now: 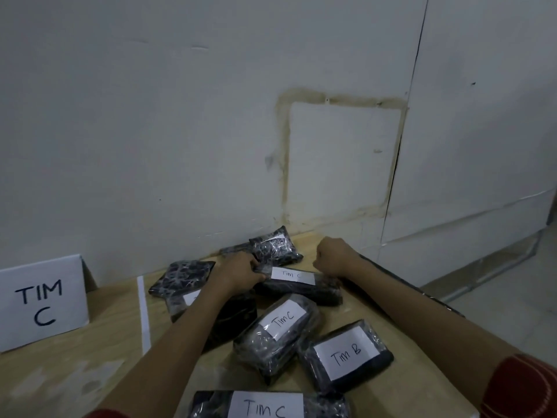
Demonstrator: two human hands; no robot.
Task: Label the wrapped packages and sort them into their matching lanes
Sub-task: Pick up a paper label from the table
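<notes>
Gripping the far package (301,286) near the wall (180,131), left hand (241,271) fingers pinch its wrap; right hand (334,256) is fisted just beside it — contact unclear, label half-legible, neighbouring packages partly hidden.

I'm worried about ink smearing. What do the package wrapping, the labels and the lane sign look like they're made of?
Package wrapping: seemingly clear plastic film, glossy, with crinkled highlights over dark contents.
Labels: apparently plain white paper, matte, with handwritten marker; whether they sit under the film is unclear.
Lane sign: folded white paper or card, matte, standing like a tent.
</notes>
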